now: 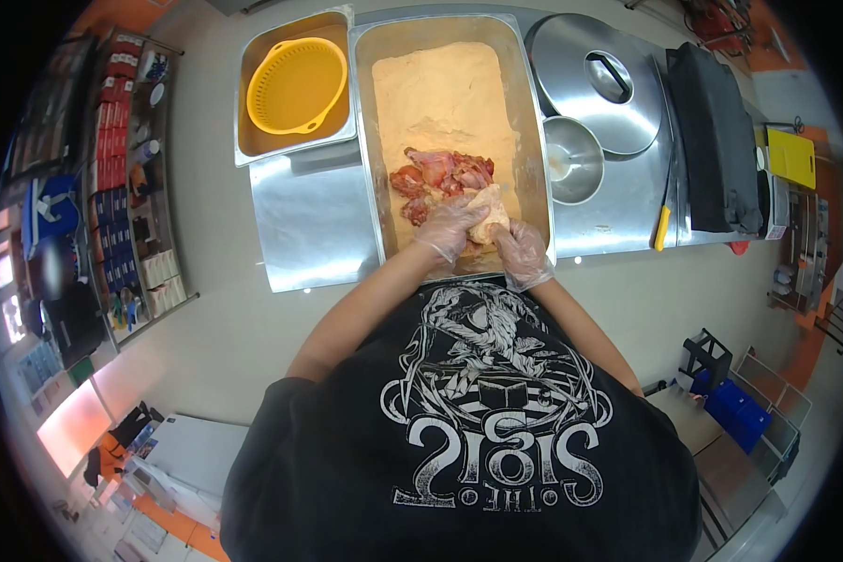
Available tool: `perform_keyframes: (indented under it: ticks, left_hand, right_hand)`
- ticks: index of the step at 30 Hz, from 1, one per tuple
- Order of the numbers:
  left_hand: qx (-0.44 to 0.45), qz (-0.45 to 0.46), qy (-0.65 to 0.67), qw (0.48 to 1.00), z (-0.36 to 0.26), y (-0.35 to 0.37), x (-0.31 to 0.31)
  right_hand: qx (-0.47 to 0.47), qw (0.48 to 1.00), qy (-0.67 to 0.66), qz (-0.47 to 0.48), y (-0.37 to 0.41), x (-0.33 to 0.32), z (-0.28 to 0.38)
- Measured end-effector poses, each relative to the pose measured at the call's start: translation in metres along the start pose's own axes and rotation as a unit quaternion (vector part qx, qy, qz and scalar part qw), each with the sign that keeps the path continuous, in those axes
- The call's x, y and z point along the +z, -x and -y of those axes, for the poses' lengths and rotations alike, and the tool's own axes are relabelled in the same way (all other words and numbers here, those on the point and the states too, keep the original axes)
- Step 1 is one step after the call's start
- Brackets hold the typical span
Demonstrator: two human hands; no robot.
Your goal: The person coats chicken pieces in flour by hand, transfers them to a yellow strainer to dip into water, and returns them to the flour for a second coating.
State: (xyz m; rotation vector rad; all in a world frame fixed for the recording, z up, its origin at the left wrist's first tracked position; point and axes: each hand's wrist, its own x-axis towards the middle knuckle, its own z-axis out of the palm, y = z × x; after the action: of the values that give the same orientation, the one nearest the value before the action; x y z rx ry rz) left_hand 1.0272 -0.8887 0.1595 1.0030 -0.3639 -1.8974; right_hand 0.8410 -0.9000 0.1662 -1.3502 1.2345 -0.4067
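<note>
A deep metal tray [378,187] holds a bed of pale orange flour [440,84]. Several raw, reddish marinated chicken pieces [440,170] are heaped on the flour, toward the near half of the tray. Between my hands is a flour-coated chicken piece [488,212]. My left hand [448,229], in a clear plastic glove, has its fingers closed on the left side of this piece, beside the raw heap. My right hand [523,251], gloved the same way, pinches its lower right edge. The fingertips are partly hidden.
Left of the tray, a smaller metal pan [244,148] holds a yellow colander [297,86]. To the right are a large metal lid [599,84], a metal bowl [576,161], a yellow-handled tool [662,229] and a black cloth-like item [712,140]. Shelves [131,187] stand farther left.
</note>
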Motion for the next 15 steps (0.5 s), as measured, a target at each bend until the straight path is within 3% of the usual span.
perform_keyframes:
  ticks: [2, 3, 5, 6, 8, 10, 12, 14, 15]
  left_hand:
    - [0.008, -0.061, -0.29, 0.955, -0.021, 0.014, 0.014]
    - [0.007, -0.061, -0.29, 0.955, -0.021, 0.014, 0.013]
    - [0.102, -0.029, -0.513, 0.852, -0.016, 0.014, 0.007]
    - [0.102, -0.029, -0.513, 0.852, -0.009, 0.011, 0.0]
    - [0.19, -0.021, -0.61, 0.769, 0.007, 0.004, -0.013]
    - [0.234, -0.03, -0.614, 0.753, 0.004, 0.011, -0.007]
    - [0.279, -0.039, -0.618, 0.734, 0.007, 0.01, -0.011]
    - [0.47, -0.024, -0.697, 0.541, 0.02, 0.001, -0.028]
    - [0.47, -0.024, -0.697, 0.541, 0.02, 0.0, -0.026]
  right_hand:
    - [-0.026, 0.999, -0.014, -0.016, 0.003, 0.0, 0.002]
    - [-0.012, 1.0, 0.011, -0.012, 0.004, -0.001, 0.003]
    - [0.003, 0.999, 0.036, -0.007, 0.008, -0.001, 0.003]
    - [0.003, 1.0, 0.023, -0.013, 0.01, 0.0, 0.003]
    - [0.004, 1.0, 0.01, -0.02, 0.014, 0.004, 0.004]
    - [-0.014, 0.993, -0.116, -0.027, 0.016, 0.009, 0.005]
    - [0.01, 0.994, -0.103, -0.027, 0.016, 0.007, 0.001]
    - [0.034, 0.995, -0.09, -0.026, 0.016, 0.005, 0.0]
    - [0.03, 0.998, -0.057, -0.017, 0.016, 0.003, 0.003]
